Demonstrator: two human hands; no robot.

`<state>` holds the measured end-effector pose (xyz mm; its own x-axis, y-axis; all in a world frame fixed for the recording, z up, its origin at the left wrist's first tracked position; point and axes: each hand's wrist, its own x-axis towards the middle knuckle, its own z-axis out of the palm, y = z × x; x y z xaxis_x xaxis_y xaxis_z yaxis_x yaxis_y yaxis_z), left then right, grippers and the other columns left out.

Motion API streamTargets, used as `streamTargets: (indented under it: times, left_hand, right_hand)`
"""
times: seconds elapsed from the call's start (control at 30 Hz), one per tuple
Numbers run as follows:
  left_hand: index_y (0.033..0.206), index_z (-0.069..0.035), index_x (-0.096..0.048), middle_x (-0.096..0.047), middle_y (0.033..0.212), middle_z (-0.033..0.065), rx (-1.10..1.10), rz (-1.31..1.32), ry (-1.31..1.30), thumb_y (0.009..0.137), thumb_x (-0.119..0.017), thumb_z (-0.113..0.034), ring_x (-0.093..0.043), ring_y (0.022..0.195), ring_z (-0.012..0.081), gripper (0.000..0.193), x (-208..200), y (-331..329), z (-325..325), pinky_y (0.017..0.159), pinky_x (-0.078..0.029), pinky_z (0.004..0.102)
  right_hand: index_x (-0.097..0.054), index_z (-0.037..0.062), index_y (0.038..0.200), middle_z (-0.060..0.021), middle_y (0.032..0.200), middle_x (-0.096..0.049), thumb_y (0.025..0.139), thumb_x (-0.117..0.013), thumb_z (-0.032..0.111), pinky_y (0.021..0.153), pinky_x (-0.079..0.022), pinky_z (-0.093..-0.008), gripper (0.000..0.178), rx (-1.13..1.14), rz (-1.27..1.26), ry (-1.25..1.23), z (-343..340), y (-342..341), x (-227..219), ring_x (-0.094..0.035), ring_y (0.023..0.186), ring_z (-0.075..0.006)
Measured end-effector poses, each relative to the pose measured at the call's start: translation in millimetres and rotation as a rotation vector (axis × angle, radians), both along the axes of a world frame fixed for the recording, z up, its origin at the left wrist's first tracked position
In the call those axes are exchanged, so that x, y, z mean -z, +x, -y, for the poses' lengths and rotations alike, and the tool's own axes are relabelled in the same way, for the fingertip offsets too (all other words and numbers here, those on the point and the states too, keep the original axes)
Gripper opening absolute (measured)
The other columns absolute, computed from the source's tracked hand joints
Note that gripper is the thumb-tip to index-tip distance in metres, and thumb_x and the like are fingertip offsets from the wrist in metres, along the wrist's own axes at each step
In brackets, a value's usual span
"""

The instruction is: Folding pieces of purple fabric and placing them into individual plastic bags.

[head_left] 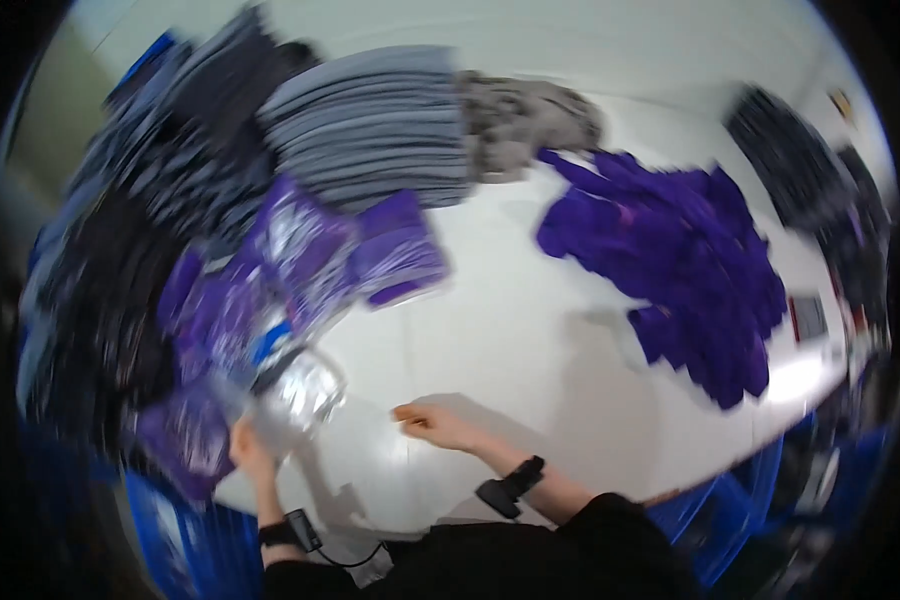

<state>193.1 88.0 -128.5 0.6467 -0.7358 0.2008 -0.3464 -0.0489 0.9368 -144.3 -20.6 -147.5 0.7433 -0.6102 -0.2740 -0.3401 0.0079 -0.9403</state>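
Note:
At the left front of the table, my left hand (252,448) is curled at a clear plastic bag (305,388) and seems to grip its film, though motion blurs the fingers. Beside that hand lies a purple folded textile in clear film (185,435). My right hand (437,426) hovers over the white table (490,340), fingers drawn together, with nothing visible hanging from them. Its fingertips look orange-brown. More bagged purple textiles (305,240) are heaped beyond the left hand, and a small blue item (271,343) rests among them.
A tall stack of folded grey textiles (370,130) stands at the back, beside a brownish-grey heap (530,120). Loose purple textiles (670,260) spread across the right. Dark textiles (110,300) pile up on the far left. Blue crates (735,510) stand below the table edge.

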Motion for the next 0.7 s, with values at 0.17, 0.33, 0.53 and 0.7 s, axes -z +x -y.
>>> streamTargets:
  times: [0.17,0.33,0.53,0.7]
  left_hand:
    - [0.107,0.005,-0.056,-0.06,0.098,0.0099,-0.267,0.047,0.075,0.091,-0.043,-0.022,-0.053,0.082,0.0173,0.034,80,129,-56,0.076,-0.042,0.0303]
    - [0.12,-0.002,-0.046,-0.047,0.107,0.0233,-0.485,0.979,0.993,0.079,-0.059,-0.019,-0.046,0.1,0.0378,0.047,-22,-11,-7,0.086,-0.038,0.0438]
    - [0.115,0.0,-0.049,-0.045,0.11,0.0203,0.359,0.745,0.141,0.074,-0.063,-0.009,-0.041,0.107,0.0355,0.044,-44,-91,57,0.092,-0.033,0.0421]
    - [0.116,-0.003,-0.05,-0.042,0.119,0.016,0.921,0.269,-0.021,0.067,-0.064,-0.001,-0.039,0.113,0.0313,0.051,-94,-242,77,0.091,-0.037,0.039]
  right_hand:
    - [-0.045,0.0033,0.117,-0.018,0.119,-0.042,0.071,-0.065,0.018,0.103,-0.022,-0.0427,0.052,1.175,-0.935,-0.843,21,-199,73,-0.034,0.118,-0.0344]
    - [-0.052,-0.0014,0.106,-0.021,0.116,-0.047,0.073,-0.06,0.025,0.096,-0.032,-0.0437,0.043,1.269,-1.384,-0.671,14,-338,64,-0.041,0.114,-0.0343]
    - [-0.049,0.0009,0.08,-0.0176,0.073,-0.05,0.071,-0.057,0.005,0.069,-0.04,-0.0427,0.013,0.968,-0.487,-0.86,-27,-234,21,-0.049,0.074,-0.0319]
    - [-0.045,0.0014,0.087,-0.0138,0.076,-0.051,0.078,-0.054,0.0,0.06,-0.041,-0.0358,0.013,1.27,0.006,-0.844,-34,-221,-128,-0.05,0.064,-0.0296]
